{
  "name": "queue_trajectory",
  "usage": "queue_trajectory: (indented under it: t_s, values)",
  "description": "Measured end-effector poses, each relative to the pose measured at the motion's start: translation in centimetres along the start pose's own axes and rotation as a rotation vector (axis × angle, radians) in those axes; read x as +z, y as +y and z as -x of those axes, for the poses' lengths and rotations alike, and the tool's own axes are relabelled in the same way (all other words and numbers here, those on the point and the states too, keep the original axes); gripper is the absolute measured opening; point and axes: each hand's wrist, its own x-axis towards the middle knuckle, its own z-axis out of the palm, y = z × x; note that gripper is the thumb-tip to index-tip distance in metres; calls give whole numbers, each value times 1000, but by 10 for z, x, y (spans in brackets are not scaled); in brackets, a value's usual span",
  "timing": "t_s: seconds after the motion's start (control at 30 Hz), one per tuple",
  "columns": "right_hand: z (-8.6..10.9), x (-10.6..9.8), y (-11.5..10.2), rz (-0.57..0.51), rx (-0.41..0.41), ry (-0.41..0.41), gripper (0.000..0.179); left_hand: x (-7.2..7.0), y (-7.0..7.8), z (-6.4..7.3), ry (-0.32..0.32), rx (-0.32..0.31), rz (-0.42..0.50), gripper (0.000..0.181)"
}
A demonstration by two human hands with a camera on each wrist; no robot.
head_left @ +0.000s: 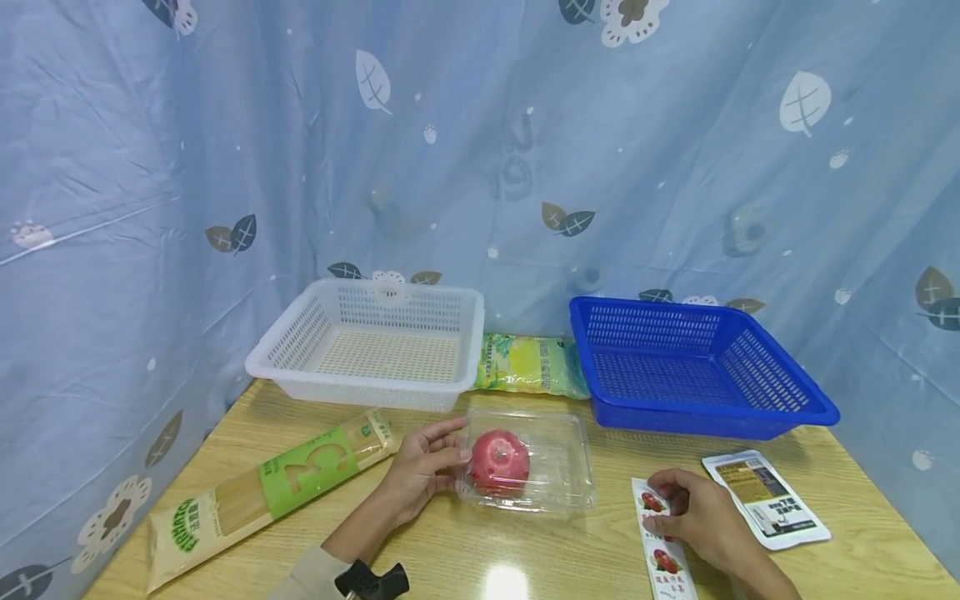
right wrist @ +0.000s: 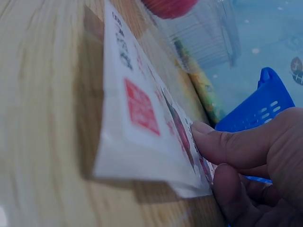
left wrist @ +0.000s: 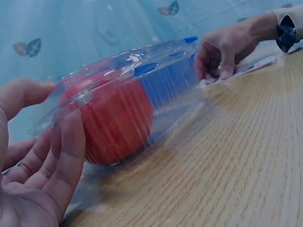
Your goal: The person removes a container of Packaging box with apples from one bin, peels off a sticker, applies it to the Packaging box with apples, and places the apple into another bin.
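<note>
My left grip (head_left: 429, 467) holds the near end of the clear container (head_left: 558, 467), thumb above the rim and fingers against the side; the red fruit (head_left: 500, 462) sits inside, just right of that grip. My right grip (head_left: 697, 517) pinches the label strip (head_left: 667, 562) between thumb and fingers over the bench (head_left: 570, 558). Right of it lies a flat pouch (head_left: 772, 500); left of my left grip, a long noodle packet (head_left: 307, 479). Beyond the left grip stands a white basket (head_left: 360, 392); beyond the right, a blue basket (head_left: 697, 422); a yellow-green packet (head_left: 528, 367) lies between them.

Head view: forward, down; wrist views: close, share clear box (head_left: 558, 467).
</note>
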Motion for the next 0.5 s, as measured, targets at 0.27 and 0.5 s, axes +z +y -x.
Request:
queue_trajectory:
  t_s: [0.27,0.5]
  values:
    - [2,3,0,1,-15,24,39,0,-2,1,-2,0,14,71]
    - [3,3,0,3,-4,31,45,0,-2,1,-16,12,16,71]
